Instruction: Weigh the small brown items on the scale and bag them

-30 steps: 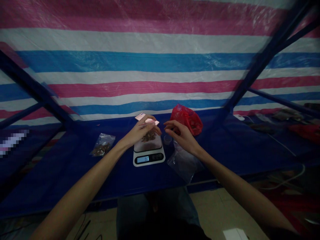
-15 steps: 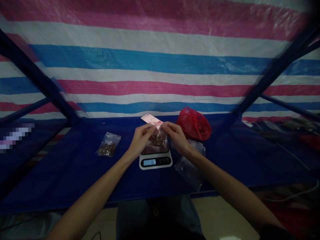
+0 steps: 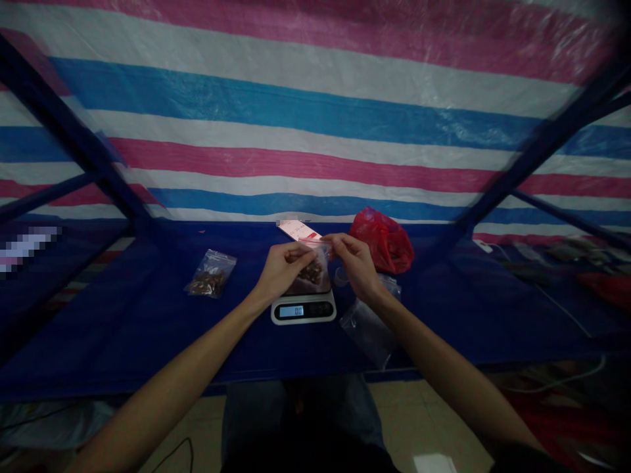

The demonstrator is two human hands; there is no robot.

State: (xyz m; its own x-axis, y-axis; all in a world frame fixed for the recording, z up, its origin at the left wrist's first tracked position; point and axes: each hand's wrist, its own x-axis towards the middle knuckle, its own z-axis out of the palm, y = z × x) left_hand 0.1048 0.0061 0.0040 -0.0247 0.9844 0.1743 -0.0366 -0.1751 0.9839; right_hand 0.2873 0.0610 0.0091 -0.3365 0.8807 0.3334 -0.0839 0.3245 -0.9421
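Observation:
A clear zip bag (image 3: 311, 270) with brown dried bits in it hangs over the digital scale (image 3: 303, 310), whose display reads 0.0. My left hand (image 3: 284, 268) pinches the bag's upper left part, thumb against fingers. At the top right corner, my right hand (image 3: 355, 261) pinches the bag's red-lined zip edge. The bag hides most of the scale's plate; I cannot tell whether its bottom touches it. Behind the bag lies a phone (image 3: 298, 230) with a lit screen, partly covered by the bag and hands.
A filled zip bag (image 3: 211, 273) lies on the blue table (image 3: 162, 335) to the left. To the right are a red plastic bag (image 3: 382, 240), flat clear zip bags (image 3: 369, 328) and a small clear round thing (image 3: 340, 276). Blue frame bars slope down on both sides.
My right hand has slid rightward along the bag's top edge, away from my left hand. The view has tilted slightly. The small round thing beside the scale now shows.

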